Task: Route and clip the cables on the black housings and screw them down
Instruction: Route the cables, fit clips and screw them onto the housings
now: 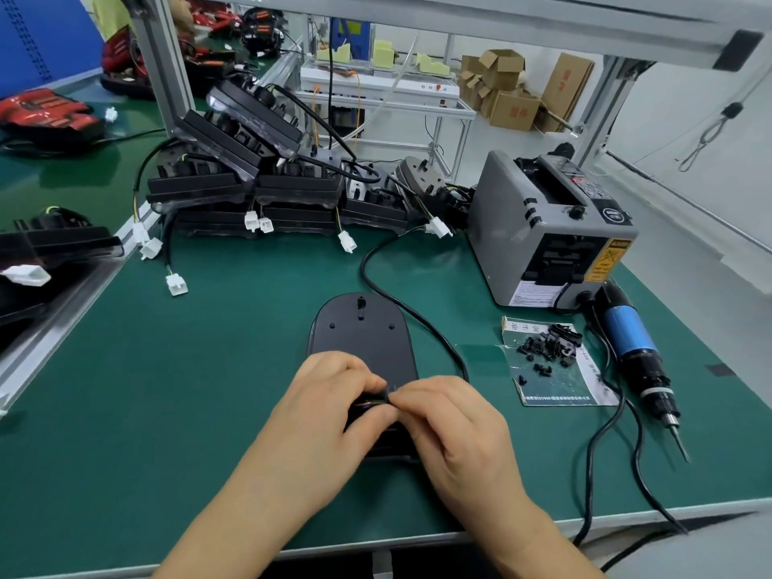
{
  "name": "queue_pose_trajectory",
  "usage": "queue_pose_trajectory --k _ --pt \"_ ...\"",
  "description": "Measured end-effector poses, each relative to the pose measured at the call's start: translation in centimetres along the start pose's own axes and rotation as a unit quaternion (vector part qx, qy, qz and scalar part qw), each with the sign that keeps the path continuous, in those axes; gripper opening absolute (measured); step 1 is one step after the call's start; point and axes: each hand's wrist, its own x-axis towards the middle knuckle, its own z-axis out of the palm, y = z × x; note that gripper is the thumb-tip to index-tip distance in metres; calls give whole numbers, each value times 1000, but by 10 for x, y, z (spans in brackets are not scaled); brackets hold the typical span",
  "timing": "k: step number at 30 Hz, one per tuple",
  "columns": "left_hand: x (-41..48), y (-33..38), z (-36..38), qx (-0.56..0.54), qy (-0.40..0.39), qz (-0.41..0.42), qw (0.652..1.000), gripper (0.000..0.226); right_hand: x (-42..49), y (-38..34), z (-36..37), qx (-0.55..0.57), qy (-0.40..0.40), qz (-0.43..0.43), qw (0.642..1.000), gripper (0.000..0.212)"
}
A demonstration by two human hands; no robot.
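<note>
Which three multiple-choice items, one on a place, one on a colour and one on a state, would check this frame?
1. Where is the electric screwdriver?
A. lying on the green mat, right of the black housing
B. on top of that housing
C. hanging overhead

2. What colour are the connectors on the wires of the stacked housings?
A. red
B. blue
C. white

3. What are the left hand and right hand doing?
A. resting flat
B. pinching the cable at the housing's near end
C. lifting the screwdriver

Key:
1 A: it lies untouched on the mat below the grey tape dispenser.
2 C: every plug in view is white.
3 B: both sets of fingers curl together there, and the cable runs in under the right hand.
</note>
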Motion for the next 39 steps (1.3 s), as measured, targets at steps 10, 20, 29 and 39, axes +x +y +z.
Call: queue_pose_trajectory --k 10,20,29,39 --pt "-7 -1 8 -59 101 66 991 21 5 1 -3 104 -46 87 990 7" --pt "-11 -14 21 -48 163 130 977 5 17 22 -36 59 -43 166 983 6" --pt "-13 -21 26 -26 169 151 974 5 13 88 -90 -185 -226 383 876 15" --pt "-15 -19 28 -23 175 137 975 5 14 92 -77 -270 -247 334 869 4"
